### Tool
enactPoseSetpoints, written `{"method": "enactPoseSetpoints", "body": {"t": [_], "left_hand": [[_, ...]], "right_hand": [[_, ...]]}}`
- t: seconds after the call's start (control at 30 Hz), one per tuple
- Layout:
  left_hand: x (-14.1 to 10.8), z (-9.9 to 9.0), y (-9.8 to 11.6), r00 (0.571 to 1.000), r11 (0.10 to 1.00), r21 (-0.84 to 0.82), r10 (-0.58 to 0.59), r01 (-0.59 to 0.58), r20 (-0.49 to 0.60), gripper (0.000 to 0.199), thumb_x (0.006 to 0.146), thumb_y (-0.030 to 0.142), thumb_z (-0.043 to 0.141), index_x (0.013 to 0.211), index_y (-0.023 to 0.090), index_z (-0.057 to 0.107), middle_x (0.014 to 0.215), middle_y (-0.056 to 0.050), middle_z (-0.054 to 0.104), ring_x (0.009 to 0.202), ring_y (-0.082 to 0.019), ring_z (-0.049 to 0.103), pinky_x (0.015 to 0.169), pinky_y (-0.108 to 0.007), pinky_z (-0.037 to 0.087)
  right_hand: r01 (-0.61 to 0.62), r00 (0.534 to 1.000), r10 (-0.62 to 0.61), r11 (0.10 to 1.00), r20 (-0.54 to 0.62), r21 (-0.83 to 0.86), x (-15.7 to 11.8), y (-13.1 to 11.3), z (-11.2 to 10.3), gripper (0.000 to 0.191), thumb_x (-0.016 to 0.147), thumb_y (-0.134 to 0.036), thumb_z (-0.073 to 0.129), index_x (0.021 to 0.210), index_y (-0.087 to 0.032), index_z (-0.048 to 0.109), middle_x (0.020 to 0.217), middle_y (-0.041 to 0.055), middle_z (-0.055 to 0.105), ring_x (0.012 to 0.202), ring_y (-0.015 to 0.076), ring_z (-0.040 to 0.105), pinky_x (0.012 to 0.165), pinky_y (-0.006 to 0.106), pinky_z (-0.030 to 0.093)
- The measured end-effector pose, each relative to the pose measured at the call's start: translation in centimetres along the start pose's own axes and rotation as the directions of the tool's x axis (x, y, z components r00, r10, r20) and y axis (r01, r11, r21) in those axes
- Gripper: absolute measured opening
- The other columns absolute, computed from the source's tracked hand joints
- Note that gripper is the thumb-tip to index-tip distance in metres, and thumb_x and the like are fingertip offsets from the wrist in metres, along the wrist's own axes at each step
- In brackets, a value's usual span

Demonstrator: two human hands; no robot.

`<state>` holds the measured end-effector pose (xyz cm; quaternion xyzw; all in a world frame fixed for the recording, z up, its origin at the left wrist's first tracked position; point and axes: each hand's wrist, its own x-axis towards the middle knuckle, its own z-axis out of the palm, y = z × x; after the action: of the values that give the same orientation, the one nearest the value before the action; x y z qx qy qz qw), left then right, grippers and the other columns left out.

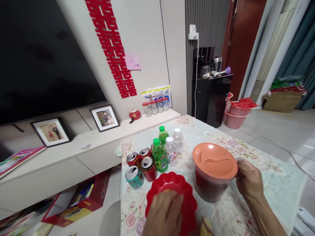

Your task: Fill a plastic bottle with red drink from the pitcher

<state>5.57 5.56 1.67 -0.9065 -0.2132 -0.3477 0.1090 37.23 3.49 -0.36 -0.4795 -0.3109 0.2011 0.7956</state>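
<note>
At far left, we see a dark TV (pixel 49 59) on the wall above a pale cabinet (pixel 73 173) bearing two framed photos (pixel 105 118). Below, an open red box (pixel 99 191) sits on the floor. In front of us is a desk (pixel 278 193) spread with a flowered cloth. On its left side stand one teal can (pixel 134 177) and several red cans (pixel 149 168), then two green bottles (pixel 160 157) and two clear bottles (pixel 171 152) with white caps. Our left hand (pixel 165 211) is over the scalloped red bowl (pixel 190 201), nearest us; its fingers are bent and blurred, and we cannot tell whether they hold anything. Just right of the bowl, the jug (pixel 209 188) stands upright on the desk, its orange lid (pixel 214 160) on top. Our right hand (pixel 249 178) has its fingers curled, grasping the jug's right side. Beyond the desk, pink baskets (pixel 237 120) are on the floor.
</note>
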Motion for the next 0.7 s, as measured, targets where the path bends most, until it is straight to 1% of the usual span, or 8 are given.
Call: {"method": "enactPoseSetpoints", "body": {"t": [0.1, 0.17, 0.2, 0.27, 0.37, 0.47, 0.6, 0.7], "left_hand": [[6.5, -2.2, -4.2, 0.991, 0.996, -0.049, -0.069, 0.075, 0.110, 0.032, 0.095, 0.011, 0.049, 0.126, 0.015, 0.058, 0.112, -0.013, 0.072, 0.100, -0.025, 0.070, 0.085, -0.039, 0.061], [11.1, -2.2, -7.0, 0.967, 0.991, -0.067, -0.098, 0.117, 0.233, 0.031, 0.095, 0.013, 0.051, 0.124, 0.017, 0.060, 0.114, -0.012, 0.070, 0.104, -0.025, 0.067, 0.089, -0.041, 0.059], [13.4, -1.8, -8.2, 0.929, 0.985, -0.038, -0.146, 0.168, 0.339, 0.033, 0.094, 0.013, 0.053, 0.126, 0.017, 0.059, 0.118, -0.012, 0.068, 0.109, -0.025, 0.066, 0.094, -0.041, 0.057], [17.7, -0.2, -10.1, 0.825, 0.962, 0.080, -0.267, 0.263, 0.498, 0.040, 0.093, 0.013, 0.057, 0.132, 0.016, 0.057, 0.127, -0.012, 0.064, 0.120, -0.026, 0.062, 0.104, -0.040, 0.052], [22.6, 3.0, -11.8, 0.772, 0.949, 0.139, -0.310, 0.282, 0.555, 0.045, 0.091, 0.013, 0.062, 0.135, 0.014, 0.058, 0.130, -0.015, 0.063, 0.122, -0.030, 0.063, 0.105, -0.044, 0.052], [25.1, 6.1, -12.5, 0.714, 0.951, 0.161, -0.304, 0.263, 0.631, 0.043, 0.091, 0.016, 0.068, 0.133, 0.015, 0.060, 0.133, -0.014, 0.062, 0.120, -0.028, 0.065, 0.102, -0.045, 0.054], [25.5, 9.0, -13.0, 0.629, 0.956, 0.170, -0.285, 0.238, 0.724, 0.035, 0.097, 0.036, 0.066, 0.128, 0.018, 0.062, 0.131, -0.010, 0.065, 0.112, -0.024, 0.066, 0.095, -0.047, 0.058], [25.3, 9.6, -13.1, 0.624, 0.956, 0.161, -0.282, 0.244, 0.728, 0.034, 0.097, 0.037, 0.065, 0.125, 0.018, 0.063, 0.129, -0.010, 0.066, 0.110, -0.023, 0.067, 0.094, -0.046, 0.059]], "right_hand": [[-0.066, 0.998, 0.066, 0.998, 0.005, -0.019, -0.2, 0.2, -0.4, 0.042, 0.077, -0.057, 0.077, 0.065, -0.018, 0.067, 0.050, -0.0020, 0.047, 0.043, 0.0117, 0.040, 0.039, 0.025, 0.030], [-0.093, 0.996, 0.094, 0.995, 0.006, -0.046, -0.3, 0.5, -0.7, 0.044, 0.077, -0.060, 0.076, 0.067, -0.018, 0.069, 0.051, -0.0012, 0.049, 0.045, 0.0129, 0.043, 0.041, 0.025, 0.032], [-0.097, 0.995, 0.098, 0.994, 0.007, -0.059, -0.2, 0.6, -0.9, 0.045, 0.076, -0.061, 0.076, 0.068, -0.017, 0.070, 0.051, -0.0010, 0.049, 0.045, 0.0129, 0.043, 0.041, 0.025, 0.032], [-0.094, 0.995, 0.095, 0.992, 0.012, -0.081, -0.1, 1.0, -1.2, 0.047, 0.076, -0.062, 0.076, 0.068, -0.017, 0.070, 0.052, -0.0006, 0.050, 0.045, 0.0121, 0.042, 0.042, 0.025, 0.031], [-0.091, 0.996, 0.093, 0.992, 0.015, -0.086, 0.0, 1.4, -1.6, 0.047, 0.078, -0.062, 0.075, 0.067, -0.016, 0.068, 0.052, -0.0016, 0.048, 0.045, 0.0109, 0.039, 0.042, 0.024, 0.030], [-0.088, 0.996, 0.089, 0.991, 0.005, -0.096, 0.0, 1.6, -1.7, 0.049, 0.075, -0.063, 0.077, 0.064, -0.017, 0.066, 0.051, -0.0014, 0.048, 0.044, 0.0113, 0.039, 0.040, 0.024, 0.030], [-0.077, 0.997, 0.077, 0.992, -0.009, -0.099, -0.2, 1.4, -1.4, 0.049, 0.078, -0.061, 0.075, 0.060, -0.017, 0.062, 0.053, -0.0008, 0.049, 0.046, 0.0117, 0.040, 0.041, 0.024, 0.031], [-0.076, 0.997, 0.077, 0.992, 0.001, -0.104, -0.3, 1.4, -1.4, 0.048, 0.080, -0.060, 0.074, 0.062, -0.017, 0.064, 0.055, -0.0006, 0.050, 0.048, 0.0119, 0.041, 0.044, 0.024, 0.032]]}}
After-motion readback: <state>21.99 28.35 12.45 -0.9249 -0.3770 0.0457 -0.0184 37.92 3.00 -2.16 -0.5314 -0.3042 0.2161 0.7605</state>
